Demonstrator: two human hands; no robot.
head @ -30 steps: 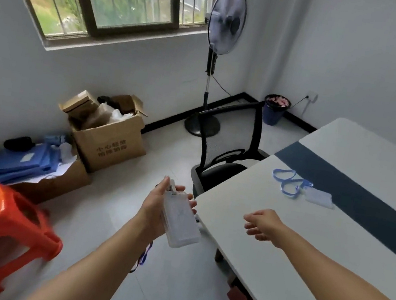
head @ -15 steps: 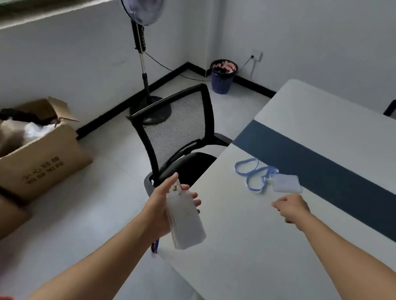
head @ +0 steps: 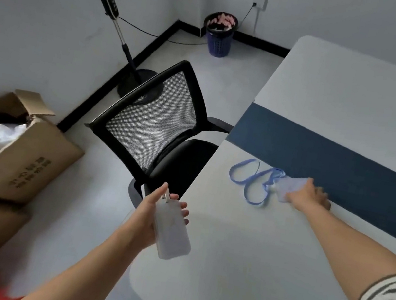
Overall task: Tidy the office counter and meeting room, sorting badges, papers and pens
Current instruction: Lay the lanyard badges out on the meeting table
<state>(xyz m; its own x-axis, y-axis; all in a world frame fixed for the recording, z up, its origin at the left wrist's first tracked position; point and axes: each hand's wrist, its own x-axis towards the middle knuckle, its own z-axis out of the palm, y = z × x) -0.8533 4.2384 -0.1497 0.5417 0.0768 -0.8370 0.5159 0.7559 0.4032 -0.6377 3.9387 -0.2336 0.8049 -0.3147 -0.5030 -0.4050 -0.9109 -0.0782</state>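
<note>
Badge holders: two. Lanyards seen: one, blue. First badge holder is in my left hand, grip closed round its long side, thumb up by the clip, fingertips showing past the far edge. That arm reaches forward, and the hand hangs just off the bench edge over the floor. Second badge holder lies flat on the bench where the white top meets the dark blue strip, its lanyard looped beside it toward the bench's left edge. My right hand lies palm-down on it, arm stretched long (whether this grip has pinched it, I cannot tell). One mesh chair stands close against the left edge; bare white top lies between my arms.
</note>
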